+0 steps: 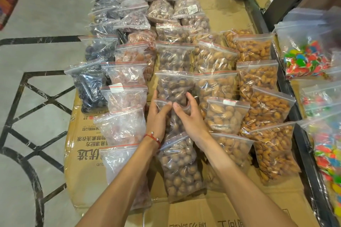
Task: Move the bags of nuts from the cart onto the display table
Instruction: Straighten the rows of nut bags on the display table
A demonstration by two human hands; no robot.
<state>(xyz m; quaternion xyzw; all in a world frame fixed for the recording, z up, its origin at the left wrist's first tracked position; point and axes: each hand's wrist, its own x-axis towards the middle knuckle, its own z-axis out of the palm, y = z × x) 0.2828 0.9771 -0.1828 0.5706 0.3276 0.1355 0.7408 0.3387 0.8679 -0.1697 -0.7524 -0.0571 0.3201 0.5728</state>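
The left hand (158, 116), a red string bracelet (153, 137) on its wrist, grips the left top corner of a clear zip-top plastic bag of round brown nuts (174, 121), thumb on top and fingers curled round the edge. Just to its right, the right hand (190, 116) curls its fingers and thumb over the same bag's right side. The bag lies on the display table covered in flattened brown cardboard (221, 14), in the middle column, between a farther and a nearer bag of the same nuts.

All the bags are clear with red-lined zip strips and lie in overlapping columns running from near to far. The far-left column holds dark blue-black dried fruit (88, 83). Next come pale pinkish-orange candied pieces (125, 97), then the round brown nuts, then larger tan nuts (215, 83), then orange-brown almonds (267, 105). At the right, beside the table, a black metal-framed rack (282, 79) carries bags of multicoloured sweets (306, 61).

Small white stickers sit on one candied-piece bag (115, 86) and one tan-nut bag (229, 102), and a printed price label (191, 9) sits on a far bag; their text is too small to read. The cardboard bears upside-down Chinese characters (88, 134).
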